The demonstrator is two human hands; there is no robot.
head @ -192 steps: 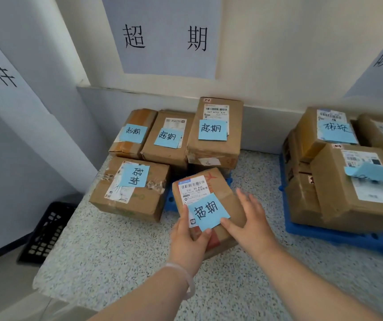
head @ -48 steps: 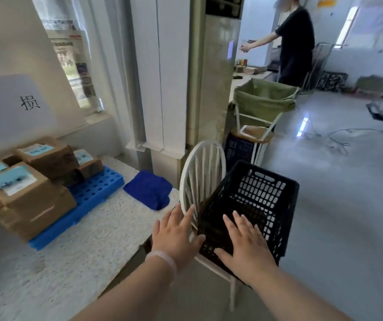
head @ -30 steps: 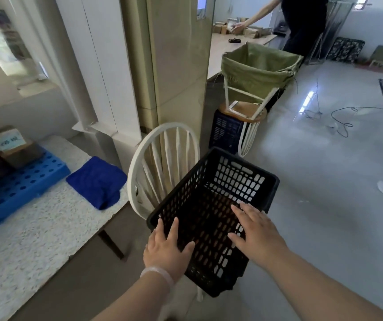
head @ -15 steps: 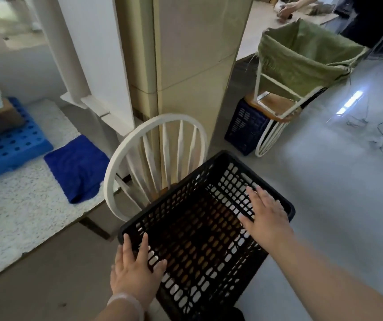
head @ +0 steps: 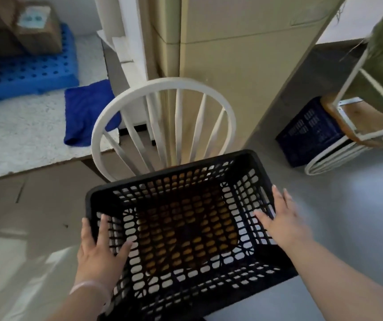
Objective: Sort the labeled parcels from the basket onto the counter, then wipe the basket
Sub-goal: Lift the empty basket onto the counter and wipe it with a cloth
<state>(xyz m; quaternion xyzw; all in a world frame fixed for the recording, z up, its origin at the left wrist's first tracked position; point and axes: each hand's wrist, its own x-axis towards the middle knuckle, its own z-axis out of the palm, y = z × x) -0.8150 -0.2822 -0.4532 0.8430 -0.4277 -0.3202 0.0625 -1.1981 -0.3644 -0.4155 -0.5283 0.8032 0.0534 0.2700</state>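
The black basket (head: 186, 179) sits at lower centre on a white chair (head: 162, 85). Its interior shows only the lattice floor. The left hand (head: 99, 253) and right hand (head: 283, 221) rest on its side walls, fingers (head: 101, 228) straight and spread. At upper left, labeled parcels (head: 37, 31) sit on a blue pallet (head: 35, 72) on the bench (head: 24, 135).

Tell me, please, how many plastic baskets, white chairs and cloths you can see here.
Plastic baskets: 2, the black basket and the navy crate.
White chairs: 2, the near chair and the far chair.
Cloths: 1, the blue cloth.
Total: 5.
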